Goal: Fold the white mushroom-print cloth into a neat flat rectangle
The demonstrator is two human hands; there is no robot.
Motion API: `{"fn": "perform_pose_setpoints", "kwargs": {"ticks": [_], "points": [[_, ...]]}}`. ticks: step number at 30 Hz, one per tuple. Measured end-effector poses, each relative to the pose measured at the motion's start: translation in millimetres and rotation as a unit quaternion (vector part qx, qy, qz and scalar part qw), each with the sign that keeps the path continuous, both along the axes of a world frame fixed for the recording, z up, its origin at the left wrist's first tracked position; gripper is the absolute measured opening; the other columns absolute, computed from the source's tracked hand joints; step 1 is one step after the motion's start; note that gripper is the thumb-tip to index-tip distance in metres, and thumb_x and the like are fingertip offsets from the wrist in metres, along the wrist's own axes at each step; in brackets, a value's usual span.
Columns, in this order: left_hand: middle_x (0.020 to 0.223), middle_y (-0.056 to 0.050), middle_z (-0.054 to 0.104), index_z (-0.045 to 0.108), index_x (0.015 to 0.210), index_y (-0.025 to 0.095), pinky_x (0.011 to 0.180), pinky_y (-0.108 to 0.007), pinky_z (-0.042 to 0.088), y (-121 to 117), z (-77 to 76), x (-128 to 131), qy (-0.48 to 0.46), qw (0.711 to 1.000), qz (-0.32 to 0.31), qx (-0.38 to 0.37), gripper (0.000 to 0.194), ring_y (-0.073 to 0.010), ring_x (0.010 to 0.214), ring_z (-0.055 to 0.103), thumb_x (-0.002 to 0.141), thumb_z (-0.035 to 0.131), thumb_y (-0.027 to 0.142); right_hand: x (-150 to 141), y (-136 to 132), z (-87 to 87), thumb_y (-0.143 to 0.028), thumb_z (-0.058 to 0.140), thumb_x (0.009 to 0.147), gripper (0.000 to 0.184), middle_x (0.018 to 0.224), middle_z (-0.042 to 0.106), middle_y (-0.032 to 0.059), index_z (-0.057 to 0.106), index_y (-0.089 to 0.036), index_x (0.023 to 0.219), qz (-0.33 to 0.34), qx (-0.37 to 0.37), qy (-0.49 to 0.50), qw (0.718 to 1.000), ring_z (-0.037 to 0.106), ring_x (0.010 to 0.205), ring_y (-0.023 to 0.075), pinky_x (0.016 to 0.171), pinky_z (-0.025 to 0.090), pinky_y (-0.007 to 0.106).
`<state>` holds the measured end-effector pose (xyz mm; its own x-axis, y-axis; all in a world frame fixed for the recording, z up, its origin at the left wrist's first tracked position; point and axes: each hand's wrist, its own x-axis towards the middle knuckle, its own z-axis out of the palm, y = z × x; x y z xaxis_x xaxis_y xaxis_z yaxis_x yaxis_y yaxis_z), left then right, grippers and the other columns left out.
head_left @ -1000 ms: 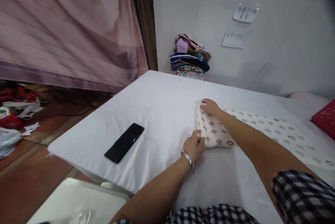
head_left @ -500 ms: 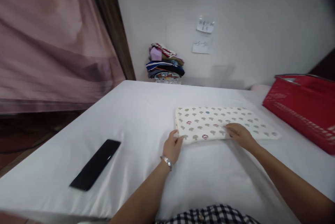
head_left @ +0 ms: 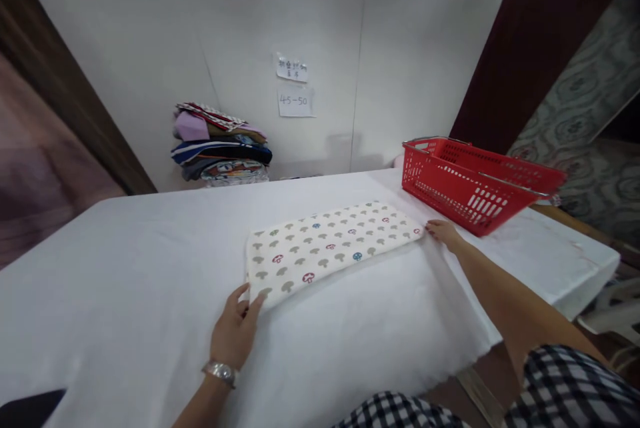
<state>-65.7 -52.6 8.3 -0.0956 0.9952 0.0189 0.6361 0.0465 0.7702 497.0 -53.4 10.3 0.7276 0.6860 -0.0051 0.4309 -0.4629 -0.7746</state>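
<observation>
A folded cream cloth with a mushroom print (head_left: 327,248) lies flat on the white table (head_left: 125,281). My left hand (head_left: 234,331), with a silver watch on the wrist, rests on the table with its fingertips pinching the cloth's near left corner. At the cloth's right end, my right hand (head_left: 443,233) has its fingers closed on the corner there. Both arms are stretched out along the cloth's near edge.
A red plastic basket (head_left: 470,181) stands at the table's right end. A pile of folded clothes (head_left: 220,146) sits against the wall at the back left, below two paper notes (head_left: 294,85). A dark phone (head_left: 27,408) lies at the lower left. A dark wooden door stands at right.
My right hand slid from the cloth's left end along its near edge to the right corner. The left hand stayed on the left corner. The view swung right, bringing in the basket.
</observation>
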Motion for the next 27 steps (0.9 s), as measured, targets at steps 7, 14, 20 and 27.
{"fn": "perform_pose_setpoints", "kwargs": {"ticks": [7,14,20,27], "points": [[0.048,0.007,0.050,0.049,0.121,0.016,0.056,-0.031,0.041,-2.2,19.0,6.0,0.014,1.000,0.000,-0.010,0.081,-0.0198,0.052,0.054,0.066,0.042,0.075,-6.8,14.2,-9.6,-0.034,0.066,0.073,0.046,0.081,0.071,0.0068,0.064,-0.010,0.112,0.068,0.017,0.036,0.997,0.062,0.068,0.0157,0.059,0.047,0.024],[0.048,0.007,0.051,0.051,0.119,0.016,0.056,-0.032,0.041,-0.8,14.8,9.8,-0.010,0.999,0.022,-0.022,0.082,-0.0202,0.050,0.055,0.064,0.044,0.076,-15.8,17.0,-7.8,-0.032,0.070,0.070,0.044,0.067,0.068,0.0038,0.065,-0.012,0.108,0.088,0.014,0.020,0.996,0.061,0.062,0.0171,0.058,0.046,0.027],[0.049,0.006,0.053,0.052,0.116,0.019,0.057,-0.031,0.042,6.1,17.0,0.6,0.038,0.999,0.030,0.008,0.067,-0.0205,0.054,0.057,0.072,0.042,0.068,-23.3,5.7,-6.2,-0.029,0.060,0.075,0.043,0.067,0.065,0.0004,0.059,-0.014,0.115,0.096,0.042,0.017,0.994,0.062,0.064,0.0169,0.059,0.046,0.026],[0.067,0.000,0.067,0.053,0.112,0.021,0.060,-0.033,0.045,2.6,20.2,-42.7,0.087,0.994,0.057,-0.023,0.059,-0.0241,0.064,0.063,0.071,0.046,0.062,-40.7,-60.7,-23.1,-0.034,0.061,0.072,0.057,0.068,0.064,-0.0003,0.051,-0.020,0.126,0.161,0.002,0.056,0.985,0.061,0.061,0.0178,0.054,0.046,0.027]]}}
